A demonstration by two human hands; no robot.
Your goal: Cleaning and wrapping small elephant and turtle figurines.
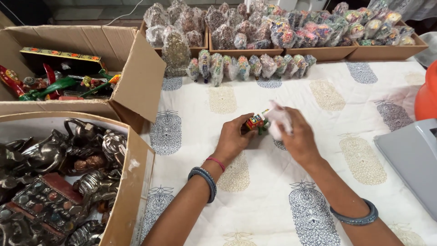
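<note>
- Head view, nearest first: two forearms rise from the bottom edge of the frame, the left one wearing a grey-blue bangle (204, 181) and a thin pink thread band (216, 162), the right one a grey-blue bangle (356, 215).
- At lower left an open cardboard box (129, 191) holds dark metal figurines (59, 159) piled together, with a jewelled, stone-set piece among them.
- Under the arms lies a white cloth with printed grey and tan motifs (255, 200), spread over the desk.
- At the right edge sits a grey device (409, 155), partly out of frame, with an orange rounded object (428, 98) above it.
- In the middle of the frame the left hand (233, 139) has its fingers curled around a small painted toy figure (255, 122), red, yellow and green, pinching it just above the cloth.
- The right hand (296, 136) is closed on a white cloth wad (278, 119) and presses it against the right side of the toy figure; the wad is blurred.
- At upper left a second open cardboard box (136, 77) contains brightly painted wooden toys (59, 84) in red and green, plus a flat patterned box.
- Beyond the hands, a row of small wrapped figures (250, 66) stands on the cloth, with one larger wrapped piece (175, 50) at its left end.
- Farthest, along the top of the frame, cardboard trays (387, 52) are packed with more figures in clear wrapping, brownish on the left, multicoloured on the right.
</note>
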